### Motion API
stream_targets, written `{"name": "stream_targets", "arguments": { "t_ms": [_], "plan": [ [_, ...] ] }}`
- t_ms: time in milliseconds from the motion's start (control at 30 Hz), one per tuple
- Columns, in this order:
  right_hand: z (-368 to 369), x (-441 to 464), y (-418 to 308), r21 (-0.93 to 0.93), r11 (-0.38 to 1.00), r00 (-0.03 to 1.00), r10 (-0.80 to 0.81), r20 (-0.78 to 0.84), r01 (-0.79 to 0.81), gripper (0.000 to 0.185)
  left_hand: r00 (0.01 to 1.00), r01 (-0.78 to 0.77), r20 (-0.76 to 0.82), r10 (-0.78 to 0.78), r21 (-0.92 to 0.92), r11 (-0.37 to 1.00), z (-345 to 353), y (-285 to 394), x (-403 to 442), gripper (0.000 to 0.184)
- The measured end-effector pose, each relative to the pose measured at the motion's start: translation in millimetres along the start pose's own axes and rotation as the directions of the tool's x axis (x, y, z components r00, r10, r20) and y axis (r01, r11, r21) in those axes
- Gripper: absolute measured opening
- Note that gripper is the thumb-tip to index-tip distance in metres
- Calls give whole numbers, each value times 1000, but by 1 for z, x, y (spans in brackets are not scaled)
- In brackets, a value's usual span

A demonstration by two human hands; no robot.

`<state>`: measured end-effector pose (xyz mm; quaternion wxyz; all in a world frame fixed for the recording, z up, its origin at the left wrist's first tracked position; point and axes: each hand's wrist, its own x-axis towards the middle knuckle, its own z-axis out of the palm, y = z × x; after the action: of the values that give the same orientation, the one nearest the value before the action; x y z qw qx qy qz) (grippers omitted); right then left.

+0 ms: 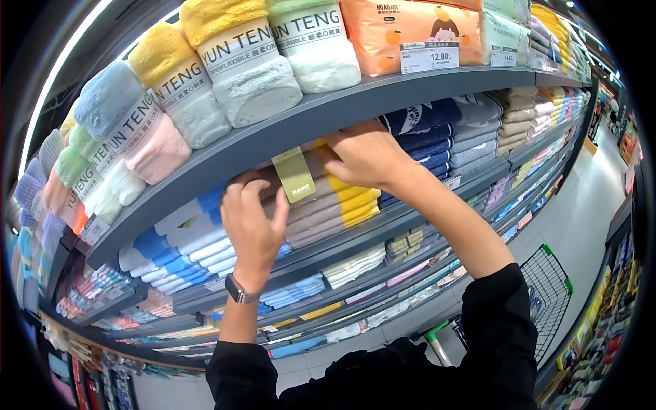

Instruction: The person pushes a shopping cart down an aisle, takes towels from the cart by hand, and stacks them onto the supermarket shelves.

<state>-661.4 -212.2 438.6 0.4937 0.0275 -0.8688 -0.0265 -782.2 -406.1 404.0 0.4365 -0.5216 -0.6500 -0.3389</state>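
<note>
Both hands reach under the top shelf, over a stack of folded grey-brown and yellow towels [328,205]. My left hand [254,208], with a watch on its wrist, has its fingers curved and apart at the stack's left side. Between the hands a green label [294,175] hangs from the top towel. My right hand [362,154] lies at the upper edge of the stack, its fingers bent and partly hidden under the shelf, so what they hold cannot be made out. Dark blue towels [420,140] are stacked right of it.
The grey shelf edge [328,104] runs just above both hands. On it stand rolled towels [256,89] and orange packs [410,34]. White and blue towels [198,236] lie to the left. A shopping cart [549,294] stands at the lower right.
</note>
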Motion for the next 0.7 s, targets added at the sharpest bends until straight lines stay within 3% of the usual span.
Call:
{"name": "stream_targets", "arguments": {
  "t_ms": [100, 233, 533, 700],
  "plan": [
    [-2, 4, -7, 67, 998, 1000, -20, 6, 20, 32, 994, -46, -93, 52, 62, 997, 1, -1, 3, 39],
    [1, 8, -10, 81, 994, 997, -76, -27, 78, 31, 992, -80, -84, 91, 126, 989, 2, -1, 6, 51],
    [11, 19, -8, 78, 995, 997, -66, -32, 68, 25, 998, 37, 50, -36, -28, 999, 3, -15, 27, 33],
    [14, 25, -2, -22, 1000, 1000, -17, -15, 17, 23, 991, 130, -42, -131, -20, 991, 2, -8, 22, 27]
  ]
}}
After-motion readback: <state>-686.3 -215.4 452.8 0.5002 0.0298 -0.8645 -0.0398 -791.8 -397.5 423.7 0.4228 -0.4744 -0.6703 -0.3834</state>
